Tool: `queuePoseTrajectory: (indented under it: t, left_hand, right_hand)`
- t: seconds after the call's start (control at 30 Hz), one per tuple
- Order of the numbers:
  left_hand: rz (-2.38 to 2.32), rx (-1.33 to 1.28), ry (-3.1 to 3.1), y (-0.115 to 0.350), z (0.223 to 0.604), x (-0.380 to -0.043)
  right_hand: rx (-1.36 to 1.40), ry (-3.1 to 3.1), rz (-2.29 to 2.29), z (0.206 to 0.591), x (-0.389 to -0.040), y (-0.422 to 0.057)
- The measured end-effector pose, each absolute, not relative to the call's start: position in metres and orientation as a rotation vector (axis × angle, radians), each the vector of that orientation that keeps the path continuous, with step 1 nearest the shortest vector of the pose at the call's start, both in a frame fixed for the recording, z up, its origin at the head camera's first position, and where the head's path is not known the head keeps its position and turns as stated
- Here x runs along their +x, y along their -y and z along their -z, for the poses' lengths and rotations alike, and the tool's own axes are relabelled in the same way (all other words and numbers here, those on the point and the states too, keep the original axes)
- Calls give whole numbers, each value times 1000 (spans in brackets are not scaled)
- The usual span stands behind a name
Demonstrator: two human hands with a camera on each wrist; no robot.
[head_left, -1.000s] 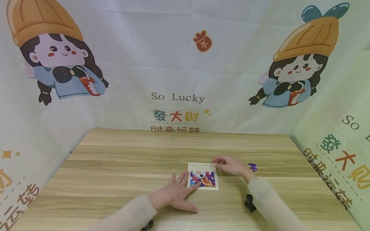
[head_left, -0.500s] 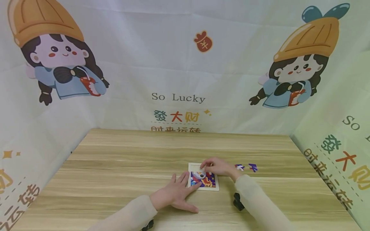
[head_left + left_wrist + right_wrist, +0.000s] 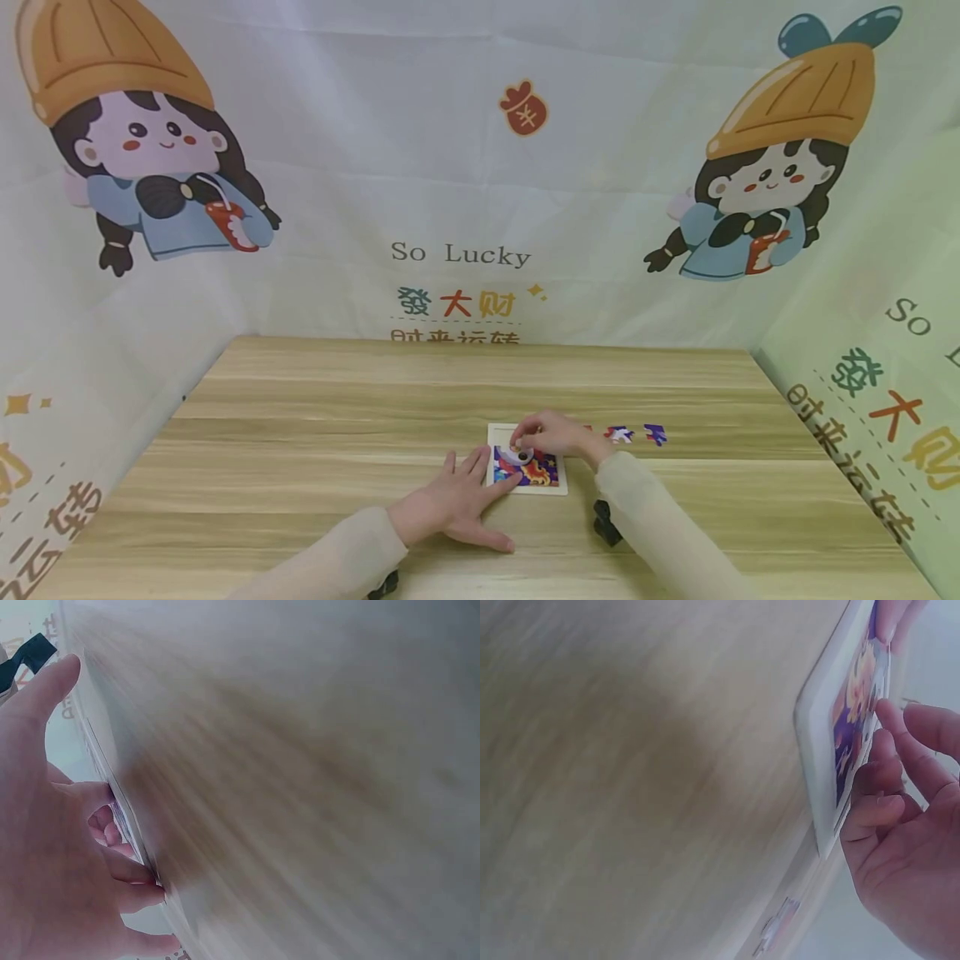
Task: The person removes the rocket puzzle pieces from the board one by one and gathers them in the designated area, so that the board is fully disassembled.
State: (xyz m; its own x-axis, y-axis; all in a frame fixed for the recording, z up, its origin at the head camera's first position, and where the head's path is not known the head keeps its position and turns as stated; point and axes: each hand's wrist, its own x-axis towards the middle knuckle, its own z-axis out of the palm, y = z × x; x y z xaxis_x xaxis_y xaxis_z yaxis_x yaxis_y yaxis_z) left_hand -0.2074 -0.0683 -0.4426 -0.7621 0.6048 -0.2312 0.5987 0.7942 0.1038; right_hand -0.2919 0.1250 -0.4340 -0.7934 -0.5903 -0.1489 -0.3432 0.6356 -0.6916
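Observation:
A small jigsaw puzzle (image 3: 542, 475) lies in a white-rimmed tray (image 3: 527, 492) on the wooden table. Its lower part shows a colourful picture; a pale bare strip shows along the top. My left hand (image 3: 468, 504) is spread flat, fingertips on the tray's left side, one finger across the puzzle's lower edge. My right hand (image 3: 557, 435) reaches over the tray from the right, fingers bent. In the right wrist view its fingertips (image 3: 883, 712) are at the puzzle's surface; whether they pinch a piece is hidden.
Loose puzzle pieces lie right of the tray: a purple one (image 3: 655, 434), a white and purple one (image 3: 619, 434), and a reddish one (image 3: 588, 428) partly behind my right hand. A printed cloth (image 3: 465, 167) hangs behind the wooden table (image 3: 300, 450).
My right hand has moved left from the tray's upper right corner onto the puzzle, uncovering loose pieces on the table. The left hand and the tray have stayed in place.

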Motion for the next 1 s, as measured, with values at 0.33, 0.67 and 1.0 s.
queuePoseTrajectory:
  t: [0.33,0.67,1.0]
  left_hand:
    - [-58,931,-2731,68,442,-206]
    - [-53,929,-2731,68,442,-207]
    - [-55,933,-2729,68,440,-206]
  right_hand:
    - [-680,-2462,934,432,-293,-120]
    - [-674,-2321,1093,437,-297,-126]
    - [-677,-2245,1153,439,-298,-127]
